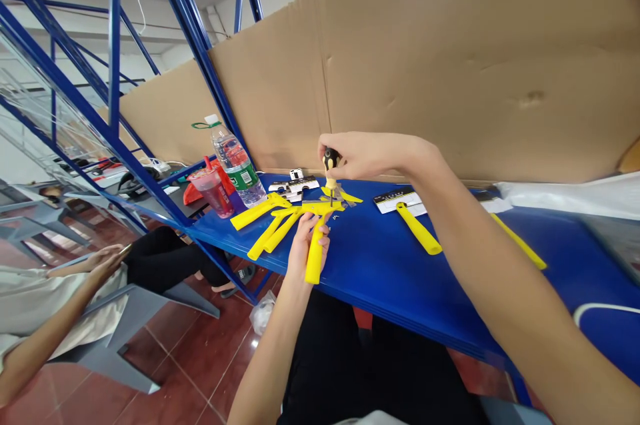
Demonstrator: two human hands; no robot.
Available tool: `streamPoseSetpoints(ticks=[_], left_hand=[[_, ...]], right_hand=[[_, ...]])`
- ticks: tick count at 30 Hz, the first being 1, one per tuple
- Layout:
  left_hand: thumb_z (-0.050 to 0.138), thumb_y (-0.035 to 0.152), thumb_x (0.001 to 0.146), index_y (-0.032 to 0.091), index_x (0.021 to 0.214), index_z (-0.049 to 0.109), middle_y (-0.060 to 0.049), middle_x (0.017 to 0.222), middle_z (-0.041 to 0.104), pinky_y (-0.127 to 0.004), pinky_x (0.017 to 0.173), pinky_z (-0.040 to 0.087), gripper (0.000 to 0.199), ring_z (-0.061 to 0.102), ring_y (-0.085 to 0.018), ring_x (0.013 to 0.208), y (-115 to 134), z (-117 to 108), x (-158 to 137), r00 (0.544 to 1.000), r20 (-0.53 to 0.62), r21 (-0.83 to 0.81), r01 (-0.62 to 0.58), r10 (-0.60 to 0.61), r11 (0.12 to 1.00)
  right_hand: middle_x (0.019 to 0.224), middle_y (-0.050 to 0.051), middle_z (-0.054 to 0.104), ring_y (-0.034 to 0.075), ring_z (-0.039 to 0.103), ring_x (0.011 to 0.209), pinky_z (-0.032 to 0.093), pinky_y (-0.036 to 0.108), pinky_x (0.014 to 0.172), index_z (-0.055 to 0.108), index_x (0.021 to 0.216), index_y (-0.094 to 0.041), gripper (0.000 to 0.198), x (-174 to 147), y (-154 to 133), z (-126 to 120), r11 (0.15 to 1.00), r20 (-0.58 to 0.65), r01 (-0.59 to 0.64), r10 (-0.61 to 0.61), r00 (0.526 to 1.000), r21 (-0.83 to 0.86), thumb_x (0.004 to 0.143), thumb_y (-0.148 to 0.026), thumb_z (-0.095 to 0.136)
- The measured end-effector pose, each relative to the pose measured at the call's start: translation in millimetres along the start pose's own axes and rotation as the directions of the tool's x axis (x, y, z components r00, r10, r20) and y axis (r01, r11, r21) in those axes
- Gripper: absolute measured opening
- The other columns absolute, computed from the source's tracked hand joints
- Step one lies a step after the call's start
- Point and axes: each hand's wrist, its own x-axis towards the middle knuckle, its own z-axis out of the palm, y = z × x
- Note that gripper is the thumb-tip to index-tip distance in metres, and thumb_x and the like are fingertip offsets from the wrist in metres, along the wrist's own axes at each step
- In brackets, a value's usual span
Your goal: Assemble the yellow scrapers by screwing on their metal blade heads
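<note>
My left hand (302, 246) is closed around a yellow plastic handle (315, 257) with a crosswise head, held near the front edge of the blue table (380, 258). From above, my right hand (357, 153) grips a screwdriver (331, 181) with a black and cream handle. It stands upright, its shaft pointing down at the yellow head; whether the tip sits in a screw is too small to tell. Several similar yellow handles (255, 214) lie left of my left hand. Another yellow handle (421, 232) rests right of it, against a black-and-white card (387, 202).
A large water bottle (235, 162) and a red drink cup (216, 193) stand at the table's left end. Behind rises a cardboard wall (425, 72). Blue metal posts (195, 25) frame the left. A seated person (60, 298) is at left. A white cable (600, 308) lies right.
</note>
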Motion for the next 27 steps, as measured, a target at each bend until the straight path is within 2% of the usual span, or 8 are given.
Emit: streamPoseSetpoints(ticks=[4, 7, 10, 14, 17, 20, 23, 27], left_hand=[[0.07, 0.008, 0.096, 0.023, 0.122, 0.055, -0.015, 0.132, 0.071, -0.01, 0.048, 0.044, 0.034, 0.063, -0.005, 0.065, 0.3, 0.1, 1.0, 1.0, 0.005, -0.021, 0.005, -0.005, 1.0], [0.07, 0.008, 0.096, 0.023, 0.123, 0.055, -0.016, 0.133, 0.071, -0.01, 0.048, 0.045, 0.035, 0.063, -0.005, 0.064, 0.2, -0.7, 1.5, 1.0, 0.018, -0.012, 0.011, -0.011, 1.0], [0.072, 0.008, 0.095, 0.024, 0.127, 0.056, -0.015, 0.135, 0.07, -0.011, 0.048, 0.046, 0.039, 0.063, -0.004, 0.064, 0.1, -1.8, 2.1, 1.0, 0.024, -0.006, 0.013, -0.012, 1.0], [0.072, 0.008, 0.095, 0.024, 0.125, 0.056, -0.014, 0.136, 0.07, -0.011, 0.048, 0.047, 0.038, 0.063, -0.004, 0.064, 0.1, -1.7, 2.1, 0.999, 0.031, -0.009, 0.019, -0.019, 1.0], [0.07, 0.007, 0.096, 0.024, 0.122, 0.055, -0.013, 0.133, 0.071, -0.011, 0.048, 0.046, 0.034, 0.063, -0.004, 0.064, 0.2, -0.6, 1.7, 0.999, 0.028, -0.007, 0.018, -0.018, 1.0], [0.068, 0.007, 0.098, 0.024, 0.119, 0.053, -0.013, 0.132, 0.071, -0.011, 0.048, 0.046, 0.031, 0.064, -0.004, 0.064, 0.5, 0.2, 1.6, 1.0, 0.005, -0.007, 0.013, -0.013, 1.0], [0.067, 0.007, 0.098, 0.025, 0.119, 0.053, -0.014, 0.136, 0.07, -0.01, 0.048, 0.046, 0.031, 0.064, -0.004, 0.064, 0.8, 0.2, 1.8, 1.0, -0.007, -0.015, 0.017, -0.017, 1.0], [0.066, 0.007, 0.098, 0.025, 0.119, 0.053, -0.014, 0.136, 0.071, -0.011, 0.048, 0.046, 0.031, 0.064, -0.004, 0.063, 0.5, -0.3, 1.9, 1.0, 0.017, -0.017, 0.019, -0.019, 1.0]], right_hand=[[0.104, 0.008, 0.073, 0.022, 0.06, 0.088, 0.037, 0.035, 0.072, 0.069, 0.111, -0.022, 0.026, 5.7, 7.8, 0.7, 0.994, -0.029, 0.099, -0.098, 0.995, 0.044, 0.091, -0.037, 0.075], [0.104, 0.009, 0.072, 0.024, 0.06, 0.089, 0.037, 0.035, 0.072, 0.068, 0.11, -0.022, 0.028, 6.7, 11.9, 2.7, 0.999, -0.068, 0.049, -0.049, 0.996, -0.011, 0.092, -0.043, 0.075], [0.106, 0.009, 0.073, 0.024, 0.061, 0.088, 0.037, 0.036, 0.071, 0.066, 0.118, -0.022, 0.04, 5.6, 15.8, 3.0, 0.999, -0.039, -0.035, 0.033, 0.999, -0.027, 0.087, -0.042, 0.08], [0.107, 0.009, 0.073, 0.023, 0.062, 0.088, 0.038, 0.036, 0.072, 0.07, 0.112, -0.02, 0.036, 6.9, 19.3, 0.2, 0.998, 0.0, 0.064, -0.064, 0.998, 0.027, 0.085, -0.041, 0.081], [0.1, 0.008, 0.072, 0.022, 0.061, 0.086, 0.038, 0.036, 0.071, 0.071, 0.103, -0.02, 0.033, 9.0, 19.7, 0.7, 0.999, -0.04, 0.047, -0.048, 0.998, -0.009, 0.086, -0.047, 0.082], [0.1, 0.007, 0.072, 0.022, 0.06, 0.084, 0.038, 0.036, 0.069, 0.069, 0.11, -0.022, 0.036, 9.9, 20.3, 2.6, 1.0, -0.034, 0.021, -0.021, 0.999, -0.013, 0.085, -0.044, 0.083], [0.103, 0.007, 0.072, 0.022, 0.06, 0.084, 0.039, 0.036, 0.069, 0.067, 0.113, -0.022, 0.038, 10.6, 21.4, 2.5, 0.998, 0.023, 0.059, -0.06, 0.998, 0.03, 0.084, -0.038, 0.085], [0.103, 0.007, 0.071, 0.023, 0.059, 0.088, 0.038, 0.036, 0.071, 0.067, 0.11, -0.023, 0.031, 12.9, 22.4, 3.1, 0.994, -0.047, 0.107, -0.106, 0.993, 0.028, 0.088, -0.041, 0.081]])
